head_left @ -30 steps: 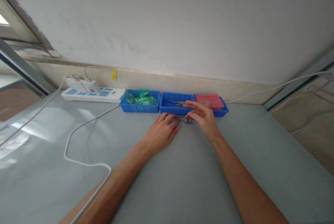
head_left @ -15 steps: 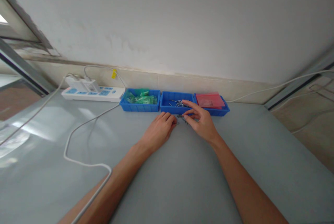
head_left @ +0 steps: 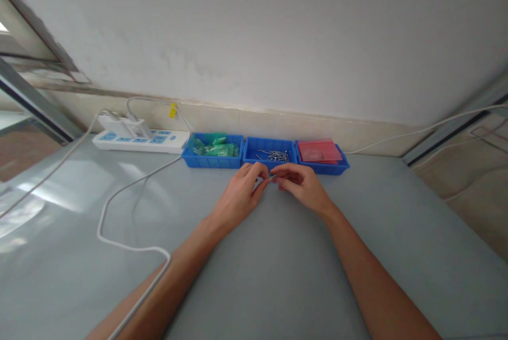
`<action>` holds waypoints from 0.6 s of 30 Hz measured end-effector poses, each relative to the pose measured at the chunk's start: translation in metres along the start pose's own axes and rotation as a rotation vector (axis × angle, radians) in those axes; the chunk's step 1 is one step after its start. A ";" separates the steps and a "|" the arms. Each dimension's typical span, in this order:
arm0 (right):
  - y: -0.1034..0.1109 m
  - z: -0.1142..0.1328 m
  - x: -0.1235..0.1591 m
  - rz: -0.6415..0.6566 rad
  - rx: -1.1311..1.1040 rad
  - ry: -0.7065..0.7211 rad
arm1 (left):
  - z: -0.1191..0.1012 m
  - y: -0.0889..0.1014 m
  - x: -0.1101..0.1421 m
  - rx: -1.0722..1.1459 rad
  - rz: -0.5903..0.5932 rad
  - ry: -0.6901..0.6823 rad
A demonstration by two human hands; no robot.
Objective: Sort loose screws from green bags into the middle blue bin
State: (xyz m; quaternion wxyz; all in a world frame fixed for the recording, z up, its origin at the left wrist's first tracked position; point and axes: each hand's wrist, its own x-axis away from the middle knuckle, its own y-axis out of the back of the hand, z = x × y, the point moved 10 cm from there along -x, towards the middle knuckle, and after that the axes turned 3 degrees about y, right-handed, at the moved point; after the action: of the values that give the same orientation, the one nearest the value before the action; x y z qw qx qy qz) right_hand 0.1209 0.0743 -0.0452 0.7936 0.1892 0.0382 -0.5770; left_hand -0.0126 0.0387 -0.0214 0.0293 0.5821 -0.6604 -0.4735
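My left hand (head_left: 245, 187) and my right hand (head_left: 302, 184) meet over the table just in front of the middle bin. Between their fingertips is a small bunch of thin metal screws (head_left: 272, 176), mostly covered by the fingers. Both hands are closed, thumbs and fingers pinching at the bunch from either side. More silvery screws (head_left: 278, 156) lie loose in the middle blue bin (head_left: 254, 145), right behind the fingers.
Left of it, another blue bin (head_left: 212, 162) holds green plastic bags (head_left: 218, 148). The right blue bin (head_left: 337, 168) holds red plastic bags (head_left: 319, 152). A white power strip (head_left: 170, 143) with plugged-in chargers stands at the left. One white cable (head_left: 103, 218) crosses my left forearm.
My hands have come together. The screws that lay on the table between them are now gathered at my fingertips. My right hand's raised fingers have lowered and closed in.
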 end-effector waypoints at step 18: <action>0.016 -0.007 -0.002 -0.119 -0.206 -0.061 | -0.005 -0.034 0.007 -0.224 0.274 -0.126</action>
State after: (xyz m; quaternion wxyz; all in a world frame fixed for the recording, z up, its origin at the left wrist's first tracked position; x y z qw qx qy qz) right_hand 0.1366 0.0825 -0.0466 0.7739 0.0865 0.0840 -0.6217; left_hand 0.0136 0.0345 -0.0443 0.1168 0.4490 -0.6771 -0.5713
